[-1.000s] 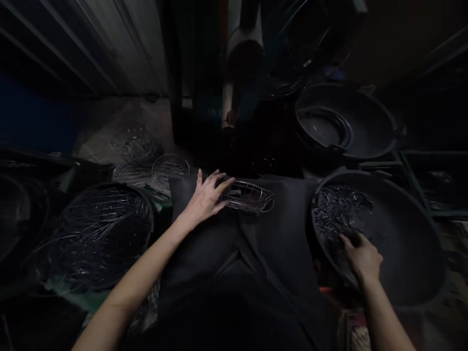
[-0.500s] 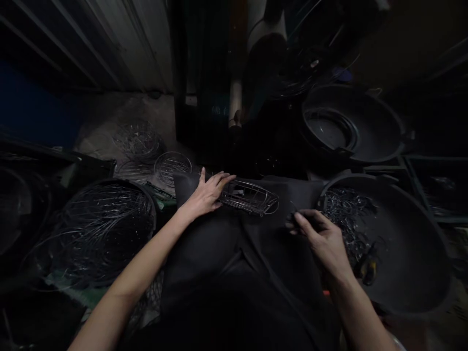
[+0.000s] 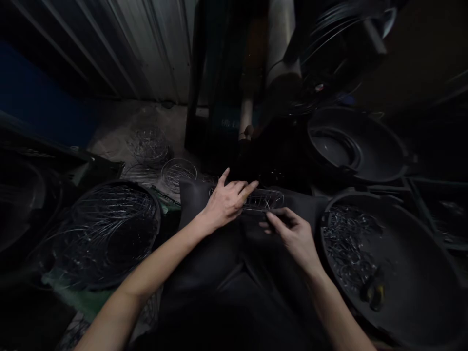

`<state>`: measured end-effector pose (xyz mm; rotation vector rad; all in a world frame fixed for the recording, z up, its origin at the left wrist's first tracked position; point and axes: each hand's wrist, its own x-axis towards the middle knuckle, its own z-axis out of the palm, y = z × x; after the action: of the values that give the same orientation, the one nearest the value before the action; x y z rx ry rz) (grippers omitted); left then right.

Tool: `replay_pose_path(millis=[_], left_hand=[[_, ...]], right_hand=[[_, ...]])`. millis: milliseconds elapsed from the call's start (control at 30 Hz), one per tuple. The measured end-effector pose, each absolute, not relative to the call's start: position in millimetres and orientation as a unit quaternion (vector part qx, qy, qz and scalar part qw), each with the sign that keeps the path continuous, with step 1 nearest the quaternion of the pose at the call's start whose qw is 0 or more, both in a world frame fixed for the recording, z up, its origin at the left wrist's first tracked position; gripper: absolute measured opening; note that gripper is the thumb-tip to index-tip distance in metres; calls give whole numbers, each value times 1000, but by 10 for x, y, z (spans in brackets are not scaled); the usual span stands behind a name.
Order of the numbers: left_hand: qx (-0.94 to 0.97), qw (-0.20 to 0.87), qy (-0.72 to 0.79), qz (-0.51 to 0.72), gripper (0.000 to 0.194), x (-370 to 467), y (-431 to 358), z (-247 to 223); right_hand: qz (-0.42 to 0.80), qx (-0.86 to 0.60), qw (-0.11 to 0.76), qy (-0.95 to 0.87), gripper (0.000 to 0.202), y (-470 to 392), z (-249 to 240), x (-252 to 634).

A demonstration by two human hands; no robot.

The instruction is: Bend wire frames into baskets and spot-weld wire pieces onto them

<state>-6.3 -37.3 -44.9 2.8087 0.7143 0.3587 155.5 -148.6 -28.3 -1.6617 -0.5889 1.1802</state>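
Observation:
A small wire basket [image 3: 268, 199] lies on the dark cloth [image 3: 193, 204] over the lap. My left hand [image 3: 227, 201] rests over the basket's left part, its thumb and forefinger stretched apart; the palm side is hidden. At the basket's near right edge is my right hand [image 3: 287, 226], with thumb and fingers pinched together. Whatever lies between those fingertips is too dark and small to make out.
A black basin [image 3: 413, 273] at the right holds small metal pieces [image 3: 347, 239] and a yellow-and-black tool [image 3: 376, 295]. Behind it stands another basin [image 3: 383, 141]. A tub of wires [image 3: 106, 214] is at the left, wire coils [image 3: 179, 173] on the floor beyond.
My right hand has moved left, from beside the basin to the basket's edge. My left hand has shifted right over the basket. The view has shifted slightly.

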Motion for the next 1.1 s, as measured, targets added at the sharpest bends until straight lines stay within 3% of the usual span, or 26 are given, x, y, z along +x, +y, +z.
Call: replay_pose_path(millis=[233, 500, 1100], left_hand=[[950, 54, 253, 173, 57, -47, -370, -413], [943, 32, 275, 185, 59, -91, -174, -301], [918, 48, 303, 251, 62, -57, 338, -293]], right_hand=[[422, -663, 552, -278, 35, -1160, -425, 1448], [277, -716, 527, -365, 30, -983, -486, 1296], [211, -684, 552, -428, 31, -349, -473, 1351]])
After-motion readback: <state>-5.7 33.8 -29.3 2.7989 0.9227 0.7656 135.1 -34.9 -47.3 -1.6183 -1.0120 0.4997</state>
